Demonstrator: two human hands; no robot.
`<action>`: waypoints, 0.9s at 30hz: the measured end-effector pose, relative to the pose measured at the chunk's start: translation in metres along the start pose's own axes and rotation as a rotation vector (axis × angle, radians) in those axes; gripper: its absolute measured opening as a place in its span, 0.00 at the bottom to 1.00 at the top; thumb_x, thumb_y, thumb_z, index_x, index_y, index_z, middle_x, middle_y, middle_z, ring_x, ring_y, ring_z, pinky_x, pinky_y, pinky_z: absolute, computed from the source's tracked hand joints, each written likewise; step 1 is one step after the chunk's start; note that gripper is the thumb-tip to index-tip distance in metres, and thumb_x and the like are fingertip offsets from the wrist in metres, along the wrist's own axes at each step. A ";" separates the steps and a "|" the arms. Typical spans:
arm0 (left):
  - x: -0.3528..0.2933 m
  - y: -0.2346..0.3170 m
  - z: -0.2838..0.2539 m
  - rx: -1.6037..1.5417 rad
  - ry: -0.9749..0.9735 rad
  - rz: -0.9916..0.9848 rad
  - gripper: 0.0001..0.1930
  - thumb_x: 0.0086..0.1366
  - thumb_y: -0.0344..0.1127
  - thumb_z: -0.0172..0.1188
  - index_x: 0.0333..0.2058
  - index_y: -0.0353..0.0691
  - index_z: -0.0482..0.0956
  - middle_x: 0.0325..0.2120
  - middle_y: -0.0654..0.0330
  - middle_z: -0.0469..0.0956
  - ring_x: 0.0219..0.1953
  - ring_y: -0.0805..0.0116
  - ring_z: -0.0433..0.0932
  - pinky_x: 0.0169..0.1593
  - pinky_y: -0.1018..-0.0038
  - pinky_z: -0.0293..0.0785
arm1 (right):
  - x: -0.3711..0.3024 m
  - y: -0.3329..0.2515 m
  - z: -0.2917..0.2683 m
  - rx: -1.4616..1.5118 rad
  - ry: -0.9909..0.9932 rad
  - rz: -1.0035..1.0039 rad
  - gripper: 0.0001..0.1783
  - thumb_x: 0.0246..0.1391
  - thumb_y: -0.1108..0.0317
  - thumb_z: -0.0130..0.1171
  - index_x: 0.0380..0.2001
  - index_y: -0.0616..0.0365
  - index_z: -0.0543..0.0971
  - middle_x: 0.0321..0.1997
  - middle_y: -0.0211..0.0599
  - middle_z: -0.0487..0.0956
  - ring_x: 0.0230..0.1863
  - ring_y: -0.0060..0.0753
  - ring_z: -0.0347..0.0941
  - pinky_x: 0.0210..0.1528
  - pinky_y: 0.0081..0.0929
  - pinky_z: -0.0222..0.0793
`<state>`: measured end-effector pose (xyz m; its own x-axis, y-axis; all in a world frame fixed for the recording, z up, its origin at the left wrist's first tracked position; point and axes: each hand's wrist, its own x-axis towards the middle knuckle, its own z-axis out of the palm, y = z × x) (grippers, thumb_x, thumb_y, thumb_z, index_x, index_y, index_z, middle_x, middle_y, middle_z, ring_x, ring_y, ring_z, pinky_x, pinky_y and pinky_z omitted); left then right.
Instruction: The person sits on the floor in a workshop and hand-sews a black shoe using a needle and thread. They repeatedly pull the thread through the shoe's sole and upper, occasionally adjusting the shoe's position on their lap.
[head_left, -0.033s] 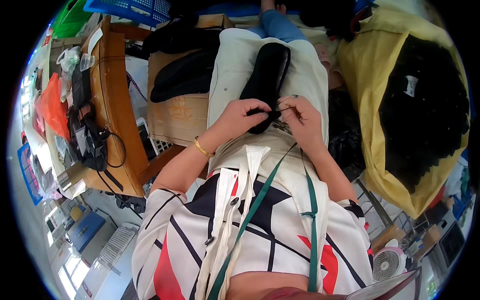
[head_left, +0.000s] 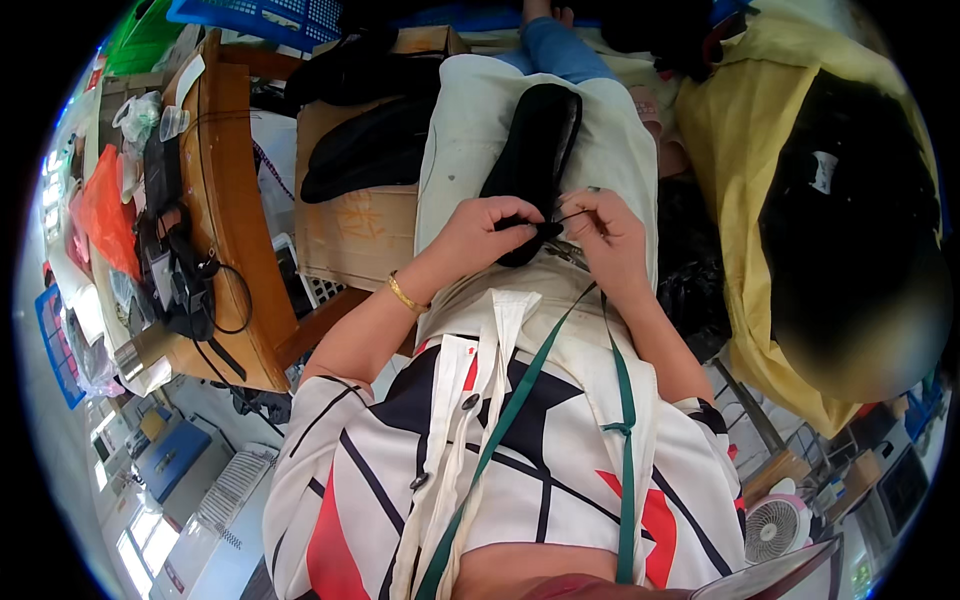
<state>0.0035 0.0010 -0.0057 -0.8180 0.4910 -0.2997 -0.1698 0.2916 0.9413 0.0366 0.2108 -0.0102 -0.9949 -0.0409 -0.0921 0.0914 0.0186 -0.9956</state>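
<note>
A long black cloth shoe (head_left: 535, 140) lies lengthwise on the cream apron (head_left: 465, 120) over my lap, its pale inner edge showing along the right side. My left hand (head_left: 492, 228) is closed on the near end of it, thumb and forefinger pinching the dark cloth. Just to the right, my right hand (head_left: 603, 232) pinches a thin dark strand that runs across to the cloth by my left fingertips. Whether a needle is in those fingers is too small to tell. Beneath the right fingers lies a small metallic thing (head_left: 570, 252), partly hidden.
Left of my lap, similar black pieces (head_left: 365, 155) lie on a cardboard box (head_left: 350, 235). A wooden table (head_left: 225, 200) with bags and cords stands farther left. To the right is a yellow sack (head_left: 745, 110) of black pieces. A fan (head_left: 775, 528) stands at lower right.
My right hand has shifted slightly to the right, its fingers drawn closer together. A blurred dark rounded shape now covers the lower right of the yellow sack. My left hand stays put.
</note>
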 end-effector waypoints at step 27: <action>0.009 0.005 0.008 -0.236 0.014 -0.077 0.06 0.64 0.30 0.62 0.35 0.34 0.83 0.28 0.66 0.79 0.29 0.81 0.74 0.34 0.83 0.71 | 0.012 -0.022 -0.002 -0.221 -0.110 0.091 0.10 0.53 0.70 0.65 0.39 0.59 0.82 0.34 0.33 0.76 0.30 0.24 0.71 0.32 0.18 0.66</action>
<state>-0.0001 0.0132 -0.0048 -0.8051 0.4625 -0.3713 -0.3541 0.1272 0.9265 0.0223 0.2123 0.0103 -0.9714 -0.1370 -0.1938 0.1565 0.2441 -0.9570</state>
